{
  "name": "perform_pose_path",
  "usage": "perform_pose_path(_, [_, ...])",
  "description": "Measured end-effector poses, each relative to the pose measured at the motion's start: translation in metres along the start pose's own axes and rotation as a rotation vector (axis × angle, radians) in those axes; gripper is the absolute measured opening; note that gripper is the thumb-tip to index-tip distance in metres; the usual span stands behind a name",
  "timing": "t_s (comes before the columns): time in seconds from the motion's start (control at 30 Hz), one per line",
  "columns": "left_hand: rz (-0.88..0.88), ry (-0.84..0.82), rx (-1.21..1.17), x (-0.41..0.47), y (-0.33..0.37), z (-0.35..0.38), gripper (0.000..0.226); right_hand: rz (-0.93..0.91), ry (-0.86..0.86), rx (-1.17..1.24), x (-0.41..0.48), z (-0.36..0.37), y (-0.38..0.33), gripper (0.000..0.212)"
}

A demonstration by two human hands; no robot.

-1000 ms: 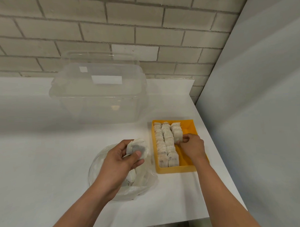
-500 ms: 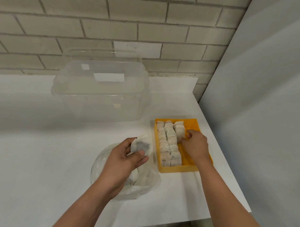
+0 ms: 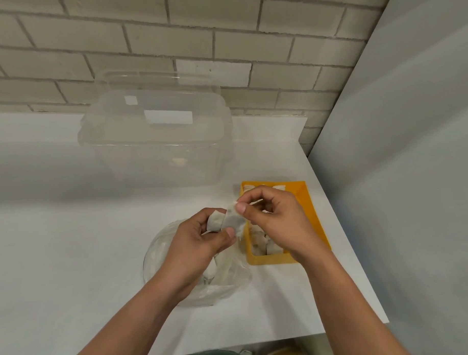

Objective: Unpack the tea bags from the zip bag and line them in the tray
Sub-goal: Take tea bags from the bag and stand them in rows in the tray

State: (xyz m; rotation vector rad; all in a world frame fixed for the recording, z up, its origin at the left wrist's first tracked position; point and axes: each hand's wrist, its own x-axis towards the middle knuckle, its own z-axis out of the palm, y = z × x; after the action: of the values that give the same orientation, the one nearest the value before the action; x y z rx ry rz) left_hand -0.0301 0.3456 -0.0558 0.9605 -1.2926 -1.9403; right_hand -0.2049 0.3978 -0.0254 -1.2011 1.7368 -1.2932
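Your right hand (image 3: 279, 223) pinches the top of one tea bag (image 3: 232, 220). Your left hand (image 3: 200, 242) grips its lower end plus a spare bag (image 3: 215, 221), above the zip bag (image 3: 161, 249) near the table's (image 3: 71, 262) right edge. This looks like a hand-over step. The bag's long axis reads near-upright, top toward the tray (image 3: 312, 214). Next: left lets go, then stand it in the tray's free right strip.
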Motion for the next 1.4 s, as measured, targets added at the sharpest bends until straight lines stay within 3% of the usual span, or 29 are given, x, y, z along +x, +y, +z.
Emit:
perform_pose_path(0.1, [0.019, 0.004, 0.028, -0.001, 0.000, -0.001, 0.019, 0.081, -0.070, -0.064, -0.004, -0.003, 0.005, 0.021])
perform_pose_path(0.27, [-0.002, -0.001, 0.031, -0.001, -0.001, -0.002, 0.021, 0.106, -0.052, 0.007, -0.012, -0.003, 0.011, 0.003])
perform_pose_path(0.47, [-0.040, 0.020, -0.033, -0.001, -0.005, -0.002, 0.024, 0.060, 0.223, 0.164, -0.009, -0.025, 0.014, 0.005])
perform_pose_path(0.7, [-0.042, 0.042, -0.047, -0.004, -0.003, -0.002, 0.021, 0.127, 0.460, -0.131, 0.010, -0.063, 0.079, 0.007])
perform_pose_path(0.87, [-0.026, 0.100, -0.051, -0.005, -0.002, -0.001, 0.018, 0.239, 0.315, -0.436, 0.024, -0.070, 0.117, 0.007])
perform_pose_path(1.03, [-0.047, 0.095, -0.049, -0.007, 0.001, -0.002, 0.019, 0.319, 0.261, -0.447, 0.037, -0.062, 0.128, 0.011])
perform_pose_path(1.27, [0.003, 0.125, 0.185, -0.013, 0.005, -0.009, 0.013, 0.402, 0.249, -0.477, 0.034, -0.056, 0.126, 0.049])
perform_pose_path(1.4, [-0.005, 0.127, 0.162, -0.013, 0.002, -0.010, 0.014, 0.408, 0.225, -0.586, 0.036, -0.052, 0.129, 0.024])
